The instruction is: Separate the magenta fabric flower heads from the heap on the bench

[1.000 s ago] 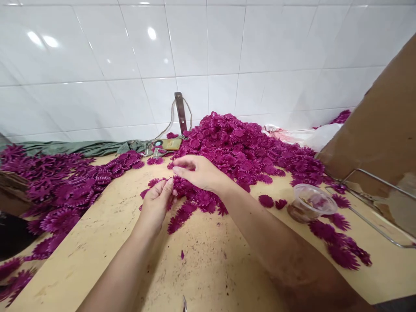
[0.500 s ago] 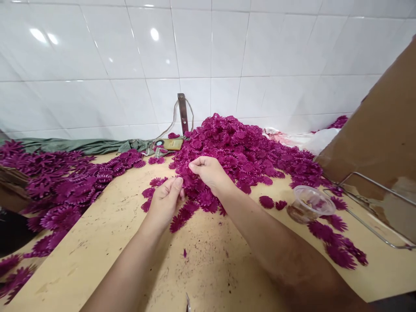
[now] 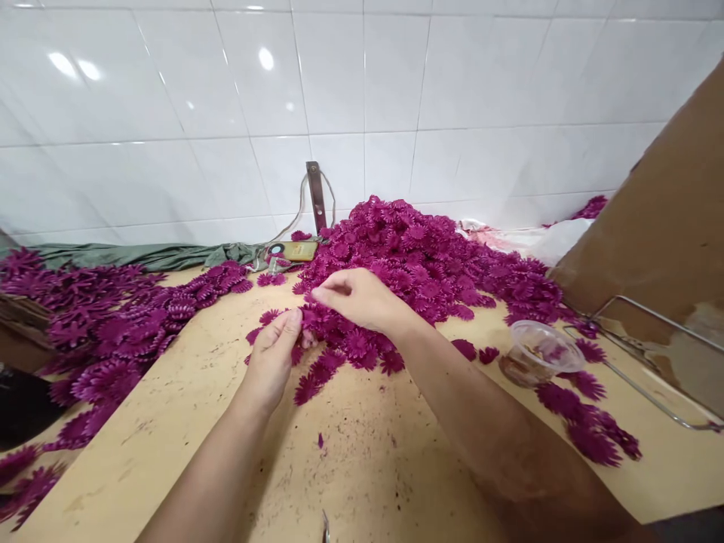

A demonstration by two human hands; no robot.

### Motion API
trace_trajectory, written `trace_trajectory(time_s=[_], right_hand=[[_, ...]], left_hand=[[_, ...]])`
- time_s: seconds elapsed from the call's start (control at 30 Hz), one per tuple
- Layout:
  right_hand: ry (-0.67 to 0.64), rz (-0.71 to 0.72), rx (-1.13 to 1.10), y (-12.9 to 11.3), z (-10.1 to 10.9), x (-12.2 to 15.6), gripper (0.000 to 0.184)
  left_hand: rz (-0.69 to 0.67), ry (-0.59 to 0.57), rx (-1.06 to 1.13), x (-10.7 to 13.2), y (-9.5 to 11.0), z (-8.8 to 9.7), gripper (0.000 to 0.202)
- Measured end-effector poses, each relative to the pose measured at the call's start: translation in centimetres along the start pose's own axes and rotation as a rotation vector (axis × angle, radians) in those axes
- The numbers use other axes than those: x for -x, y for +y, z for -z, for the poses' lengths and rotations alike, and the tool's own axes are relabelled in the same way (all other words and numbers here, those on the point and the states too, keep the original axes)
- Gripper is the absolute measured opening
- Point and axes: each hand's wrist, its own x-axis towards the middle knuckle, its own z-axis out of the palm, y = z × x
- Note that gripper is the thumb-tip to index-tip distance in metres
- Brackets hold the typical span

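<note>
Purple cloth flowers lie in a big heap against the white tiled wall, and both of the person's hands work at its front edge. Each bloom is a flat, daisy-like disc with many narrow, pointed petals in a deep magenta, all of one colour.

The left hand is at the near foot of the heap, with its thumb and fingers closed on a flower that touches the loose ones spilling out there. The right hand hovers just above it, over the heap's front slope. Its fingertips are pinched together, though I cannot tell whether a petal is caught between them.

The heap sits on a pale, speckled wooden table. Well to the left of the heap a second spread of flowers covers the tabletop, with a green cloth behind it. Just right of the heap's front stands a clear plastic cup, with a few stray blooms in front of it. Further right of the heap are a wire rack and a sheet of brown cardboard. A metal bracket is fixed to the wall just left of the heap's top.
</note>
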Motion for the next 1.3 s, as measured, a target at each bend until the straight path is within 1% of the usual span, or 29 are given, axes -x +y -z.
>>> trace_trajectory(time_s=[0.03, 0.07, 0.1, 0.13, 0.23, 0.33, 0.4, 0.47, 0.57, 0.6, 0.63, 0.7, 0.77, 0.8, 0.87, 0.93, 0.97, 1.03, 1.1, 1.2, 1.3], right_hand=[[-0.095, -0.003, -0.047, -0.3, -0.5, 0.1, 0.010], [-0.158, -0.016, -0.103, -0.3, -0.9, 0.1, 0.007], [-0.184, -0.032, -0.160, -0.2, -1.4, 0.1, 0.004], [-0.172, -0.046, -0.213, 0.0, -1.7, -0.1, 0.002], [-0.015, -0.065, -0.295, 1.1, -2.6, -0.8, 0.010], [0.186, -0.082, -0.269, 1.9, -3.1, -1.6, 0.014], [0.282, -0.082, -0.235, 2.3, -3.0, -2.0, 0.014], [0.385, -0.084, -0.157, 3.0, -2.2, -2.4, 0.012], [0.609, -0.156, 0.017, 4.3, 0.2, -2.6, 0.010], [0.648, -0.191, 0.046, 4.7, 1.1, -2.5, 0.010], [0.653, -0.209, 0.058, 4.8, 1.8, -2.4, 0.010], [0.571, -0.185, 0.058, 4.4, 2.5, -2.0, 0.019], [0.430, -0.097, 0.047, 3.1, 2.1, -1.4, 0.025], [0.339, -0.045, 0.030, 2.2, 1.5, -1.0, 0.021], [0.084, 0.017, -0.037, 0.8, 0.2, -0.4, 0.012], [-0.115, 0.000, -0.140, 0.0, -1.2, 0.0, 0.011], [-0.166, -0.024, -0.200, -0.1, -1.7, 0.0, 0.012], [-0.183, -0.066, -0.333, 0.1, -2.4, 0.0, 0.016], [-0.155, -0.085, -0.467, 0.7, -2.6, -0.3, 0.018], [-0.022, -0.137, -0.563, 1.5, -2.7, -1.0, 0.016], [0.148, -0.167, -0.542, 2.0, -2.9, -1.7, 0.014]], left_hand=[[-0.008, 0.009, 0.000, -0.1, -0.1, 0.1, 0.043], [-0.010, 0.016, -0.001, -0.1, -0.1, 0.2, 0.044], [-0.009, 0.014, -0.008, -0.1, -0.1, 0.3, 0.045], [-0.009, 0.008, -0.018, -0.2, -0.1, 0.4, 0.045], [-0.042, -0.005, -0.066, -0.1, 0.1, 0.2, 0.046], [-0.089, -0.021, -0.154, 0.0, 0.5, -0.2, 0.046], [-0.106, -0.029, -0.212, 0.1, 0.7, -0.5, 0.045], [-0.123, -0.021, -0.245, 0.2, 0.8, -0.7, 0.044], [-0.139, -0.020, -0.273, 0.4, 0.9, -0.6, 0.042], [-0.139, -0.023, -0.264, 0.4, 0.8, -0.5, 0.042], [-0.135, -0.026, -0.241, 0.4, 0.7, -0.4, 0.042], [-0.115, -0.028, -0.170, 0.3, 0.5, -0.2, 0.043], [-0.087, -0.028, -0.119, 0.1, 0.2, 0.0, 0.042], [-0.072, -0.028, -0.105, 0.0, 0.1, 0.1, 0.042], [-0.054, -0.015, -0.078, -0.2, -0.1, 0.3, 0.043], [-0.038, 0.006, -0.046, -0.2, -0.3, 0.5, 0.044], [-0.030, 0.013, -0.036, -0.3, -0.3, 0.5, 0.045], [-0.021, 0.017, -0.033, -0.2, -0.3, 0.5, 0.047], [-0.037, 0.017, -0.035, -0.2, -0.1, 0.5, 0.047], [-0.082, 0.022, -0.063, 0.0, 0.3, 0.2, 0.046], [-0.106, 0.003, -0.140, 0.0, 0.7, -0.3, 0.046]])
